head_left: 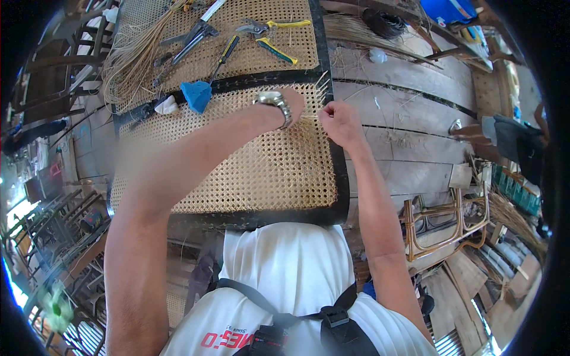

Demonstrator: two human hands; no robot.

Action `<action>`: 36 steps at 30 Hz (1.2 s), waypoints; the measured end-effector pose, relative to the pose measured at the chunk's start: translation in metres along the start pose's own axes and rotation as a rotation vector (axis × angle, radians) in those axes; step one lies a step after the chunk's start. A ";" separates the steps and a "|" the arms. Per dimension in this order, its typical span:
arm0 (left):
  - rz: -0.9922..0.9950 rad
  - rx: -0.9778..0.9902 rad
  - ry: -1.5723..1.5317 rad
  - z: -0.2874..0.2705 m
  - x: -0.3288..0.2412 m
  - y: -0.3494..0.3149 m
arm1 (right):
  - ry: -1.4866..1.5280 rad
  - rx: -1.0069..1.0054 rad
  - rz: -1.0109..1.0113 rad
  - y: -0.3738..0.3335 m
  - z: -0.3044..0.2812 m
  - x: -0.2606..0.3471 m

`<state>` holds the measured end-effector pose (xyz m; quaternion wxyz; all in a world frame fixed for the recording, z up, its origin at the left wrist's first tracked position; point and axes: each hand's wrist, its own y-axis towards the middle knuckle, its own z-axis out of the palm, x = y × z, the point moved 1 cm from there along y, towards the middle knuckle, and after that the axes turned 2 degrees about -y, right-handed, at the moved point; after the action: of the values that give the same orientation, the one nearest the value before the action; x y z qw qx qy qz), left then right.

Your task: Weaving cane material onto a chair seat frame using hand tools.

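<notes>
A woven cane panel (255,184) in a black frame lies before me. My left hand (291,104), with a metal watch (273,99) at its wrist, rests low over the weave near the right side; its fingers are mostly hidden. Just beyond the panel's right frame edge, my right hand (341,123) is closed in a pinch. A pale cane strand (310,117) runs between the two hands and ends at the right fingertips. Several short strand ends (322,86) stick out at the frame just above.
Farther up lie yellow-handled snips (276,35), a screwdriver (228,50), a blue lump (196,95) and a bundle of loose cane strands (139,62). Wooden planks (409,148) spread to the right, with a rattan frame (445,225) beyond. A person's leg (475,132) shows at far right.
</notes>
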<state>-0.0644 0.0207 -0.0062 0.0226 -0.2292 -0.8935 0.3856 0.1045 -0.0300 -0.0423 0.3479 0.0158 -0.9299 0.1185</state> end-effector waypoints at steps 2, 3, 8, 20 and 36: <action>0.027 -0.088 -0.066 0.021 0.009 0.002 | 0.043 0.049 0.053 0.001 0.004 -0.002; 0.054 -0.177 -0.133 0.026 0.013 -0.001 | 0.022 0.076 0.096 0.001 0.008 -0.002; -0.129 0.021 -0.614 0.034 0.035 0.009 | 0.027 0.127 0.037 0.009 0.026 0.017; -0.198 -0.490 0.015 -0.025 0.160 -0.043 | -0.036 0.271 0.051 0.017 0.021 0.035; 0.124 -0.155 -0.229 0.014 0.071 -0.009 | -0.053 0.091 -0.025 0.019 0.014 0.014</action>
<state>-0.1345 0.0356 -0.0193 -0.1212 -0.2397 -0.9014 0.3397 0.0823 -0.0138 -0.0475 0.3236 0.0462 -0.9321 0.1560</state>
